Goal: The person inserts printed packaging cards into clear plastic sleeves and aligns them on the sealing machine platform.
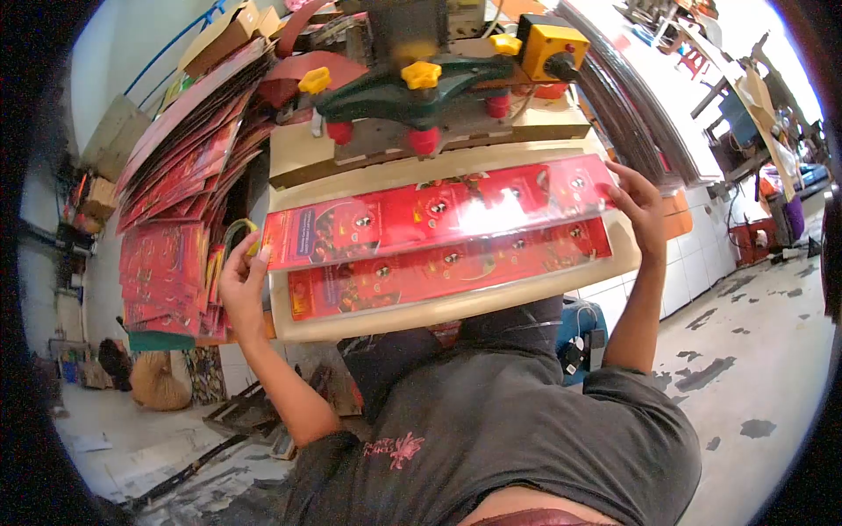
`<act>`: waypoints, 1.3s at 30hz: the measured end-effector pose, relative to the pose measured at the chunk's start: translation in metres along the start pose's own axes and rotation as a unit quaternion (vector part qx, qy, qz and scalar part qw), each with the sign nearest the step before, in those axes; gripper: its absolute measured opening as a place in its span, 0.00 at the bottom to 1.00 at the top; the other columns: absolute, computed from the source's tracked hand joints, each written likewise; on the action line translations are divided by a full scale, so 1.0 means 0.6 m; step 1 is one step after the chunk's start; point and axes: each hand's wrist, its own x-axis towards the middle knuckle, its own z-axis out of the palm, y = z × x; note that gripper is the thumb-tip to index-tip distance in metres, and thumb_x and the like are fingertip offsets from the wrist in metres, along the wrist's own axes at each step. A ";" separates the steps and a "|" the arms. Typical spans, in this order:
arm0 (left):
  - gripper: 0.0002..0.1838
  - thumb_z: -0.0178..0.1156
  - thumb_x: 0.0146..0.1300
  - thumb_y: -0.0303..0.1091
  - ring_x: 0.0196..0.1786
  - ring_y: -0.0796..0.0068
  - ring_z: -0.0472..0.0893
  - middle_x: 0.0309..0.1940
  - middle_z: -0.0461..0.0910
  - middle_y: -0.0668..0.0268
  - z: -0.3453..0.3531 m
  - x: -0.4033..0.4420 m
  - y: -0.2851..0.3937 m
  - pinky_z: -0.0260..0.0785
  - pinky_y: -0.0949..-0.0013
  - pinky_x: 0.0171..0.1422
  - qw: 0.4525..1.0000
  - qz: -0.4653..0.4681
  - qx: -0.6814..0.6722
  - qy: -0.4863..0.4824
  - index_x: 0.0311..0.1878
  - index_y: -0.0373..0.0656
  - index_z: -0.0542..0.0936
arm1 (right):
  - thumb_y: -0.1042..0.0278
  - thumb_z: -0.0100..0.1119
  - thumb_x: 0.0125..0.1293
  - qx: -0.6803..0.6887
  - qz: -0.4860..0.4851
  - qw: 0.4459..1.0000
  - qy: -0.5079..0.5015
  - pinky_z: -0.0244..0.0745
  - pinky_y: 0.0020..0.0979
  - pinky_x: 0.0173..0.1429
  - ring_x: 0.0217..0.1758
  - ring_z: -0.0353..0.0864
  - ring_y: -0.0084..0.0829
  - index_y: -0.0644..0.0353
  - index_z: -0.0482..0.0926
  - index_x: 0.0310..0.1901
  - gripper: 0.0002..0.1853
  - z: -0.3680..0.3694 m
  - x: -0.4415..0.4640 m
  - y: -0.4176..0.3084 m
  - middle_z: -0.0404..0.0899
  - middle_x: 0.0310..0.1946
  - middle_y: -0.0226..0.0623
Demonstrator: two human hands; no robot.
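A long red printed strip under clear plastic (412, 213) is held across the cream work board (491, 301). My left hand (243, 280) pinches its left end, with the thumb near the edge. At its right end, my right hand (638, 206) grips the corner with bent fingers. A second red printed strip (456, 270) lies on the board, nearer to my body and partly overlapped by the held one. Glare covers part of the upper strip.
Beyond the board stands a machine with a dark green bar (377, 101) and yellow knobs. Stacked red printed sheets (175, 184) rise at the left. A yellow control box (551, 53) sits at the back, beside another tall stack of sheets (627, 96).
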 end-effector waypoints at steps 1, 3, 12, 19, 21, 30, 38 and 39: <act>0.20 0.67 0.72 0.32 0.29 0.89 0.68 0.29 0.76 0.79 0.000 -0.019 0.007 0.57 0.81 0.33 0.997 -0.018 -0.075 0.032 0.64 0.39 0.82 | 0.68 0.73 0.66 -0.015 -0.005 1.000 -0.003 0.72 0.22 0.43 0.34 0.71 0.15 0.63 0.80 0.67 0.28 -0.003 -0.011 -0.003 0.71 0.29 0.19; 0.18 0.66 0.72 0.33 0.29 0.89 0.69 0.32 0.78 0.78 0.000 -0.052 0.007 0.58 0.82 0.32 0.978 -0.081 -0.185 0.049 0.63 0.39 0.82 | 0.69 0.74 0.64 -0.014 -0.018 0.999 -0.026 0.71 0.21 0.45 0.36 0.71 0.14 0.61 0.76 0.71 0.33 -0.011 -0.031 -0.005 0.70 0.29 0.19; 0.21 0.62 0.76 0.38 0.51 0.72 0.85 0.54 0.84 0.62 0.003 -0.133 -0.068 0.77 0.65 0.55 0.929 -0.081 -0.359 -0.034 0.64 0.34 0.77 | 0.73 0.62 0.74 -0.310 -0.051 0.948 0.058 0.75 0.26 0.47 0.40 0.78 0.20 0.60 0.79 0.67 0.21 0.015 -0.024 -0.045 0.84 0.41 0.33; 0.25 0.61 0.76 0.35 0.58 0.68 0.84 0.59 0.82 0.59 0.007 -0.140 -0.052 0.76 0.60 0.66 0.931 0.001 -0.364 0.007 0.70 0.33 0.73 | 0.80 0.65 0.67 -0.243 -0.248 0.932 -0.106 0.76 0.29 0.44 0.38 0.81 0.25 0.62 0.85 0.57 0.17 0.218 -0.005 -0.229 0.81 0.35 0.36; 0.20 0.61 0.76 0.32 0.56 0.75 0.82 0.55 0.83 0.62 0.013 -0.149 -0.007 0.72 0.65 0.66 0.924 0.014 -0.383 0.013 0.64 0.30 0.77 | 0.79 0.67 0.65 -0.215 -0.299 0.911 -0.185 0.77 0.30 0.43 0.37 0.81 0.30 0.63 0.86 0.56 0.17 0.281 -0.006 -0.253 0.80 0.35 0.38; 0.16 0.63 0.73 0.35 0.46 0.82 0.79 0.46 0.85 0.68 0.009 -0.161 0.055 0.71 0.72 0.56 0.956 0.087 -0.275 0.057 0.55 0.33 0.84 | 0.61 0.69 0.67 -0.142 -0.491 0.823 -0.247 0.80 0.44 0.49 0.46 0.83 0.47 0.61 0.84 0.52 0.17 0.520 0.036 -0.350 0.81 0.42 0.45; 0.15 0.63 0.73 0.34 0.45 0.83 0.80 0.44 0.86 0.68 0.016 -0.160 0.075 0.72 0.74 0.53 0.962 0.092 -0.247 0.069 0.55 0.32 0.84 | 0.67 0.65 0.67 -0.096 -0.571 0.772 -0.264 0.76 0.46 0.49 0.44 0.80 0.49 0.63 0.83 0.42 0.09 0.617 0.061 -0.388 0.79 0.37 0.45; 0.15 0.63 0.73 0.34 0.45 0.83 0.80 0.44 0.86 0.68 0.016 -0.159 0.080 0.72 0.74 0.53 0.962 0.092 -0.247 0.071 0.55 0.32 0.84 | 0.68 0.64 0.65 -0.103 -0.575 0.768 -0.262 0.76 0.46 0.49 0.43 0.80 0.49 0.63 0.82 0.39 0.07 0.621 0.061 -0.391 0.79 0.36 0.45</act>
